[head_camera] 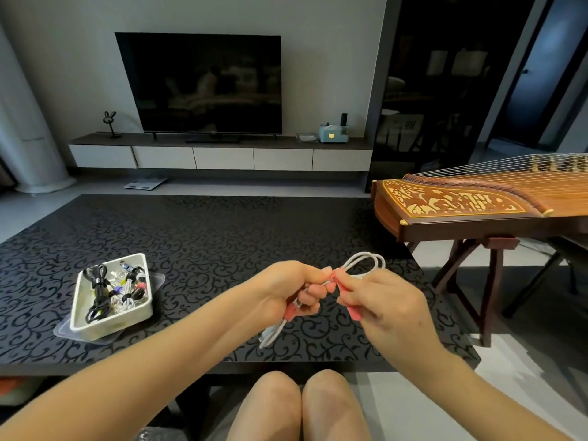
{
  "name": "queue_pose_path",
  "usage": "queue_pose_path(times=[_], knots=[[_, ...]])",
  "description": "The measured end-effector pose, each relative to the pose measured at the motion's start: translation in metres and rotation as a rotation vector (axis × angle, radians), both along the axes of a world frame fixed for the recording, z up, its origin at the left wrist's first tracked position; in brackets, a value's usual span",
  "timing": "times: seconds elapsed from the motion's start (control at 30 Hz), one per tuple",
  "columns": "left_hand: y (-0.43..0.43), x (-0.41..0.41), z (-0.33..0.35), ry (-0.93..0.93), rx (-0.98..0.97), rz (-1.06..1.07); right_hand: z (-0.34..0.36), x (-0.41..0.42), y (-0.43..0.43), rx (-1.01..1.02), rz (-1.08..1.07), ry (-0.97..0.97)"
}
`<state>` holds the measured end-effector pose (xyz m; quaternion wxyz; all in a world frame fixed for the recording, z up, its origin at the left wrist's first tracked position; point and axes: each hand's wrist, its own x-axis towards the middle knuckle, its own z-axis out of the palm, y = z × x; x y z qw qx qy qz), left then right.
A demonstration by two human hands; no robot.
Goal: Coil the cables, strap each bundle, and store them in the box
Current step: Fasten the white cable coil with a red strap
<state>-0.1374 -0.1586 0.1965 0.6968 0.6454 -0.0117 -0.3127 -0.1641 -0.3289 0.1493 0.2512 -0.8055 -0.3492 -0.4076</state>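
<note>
A white cable (366, 261) is looped into a loose coil above the black patterned table (203, 237). My left hand (292, 289) grips the middle of the coil, and the cable's ends hang below it toward the table. My right hand (378, 297) pinches the coil just right of my left hand, with the loops sticking out above its fingers. A white box (79, 300) sits on a clear lid at the table's left and holds several strapped bundles of black and white cables.
A wooden zither (477, 205) on a stand is beside the table's right edge. A TV (200, 84) and low cabinet stand against the far wall. My knees (299, 405) are below the table's near edge.
</note>
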Motion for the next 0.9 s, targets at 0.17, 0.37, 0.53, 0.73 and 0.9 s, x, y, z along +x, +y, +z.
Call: queue_pose_path(times=[0.17,0.37,0.53,0.73,0.9], knots=[[-0.003,-0.004,-0.003,-0.181,0.028,-0.038,-0.023,0.008,0.003,-0.023,-0.087,-0.263],[0.005,-0.002,0.003,-0.526,0.133,0.042,-0.035,-0.006,-0.002,0.106,0.025,-0.030],[0.012,-0.005,0.008,-1.125,0.447,-0.039,-0.004,-0.005,-0.002,1.015,0.186,1.096],[0.021,-0.009,0.007,-1.681,0.742,-0.244,0.024,0.021,-0.009,0.841,0.544,1.656],[0.030,-0.012,-0.002,-1.827,0.756,-0.373,0.044,0.032,-0.007,0.289,0.470,1.465]])
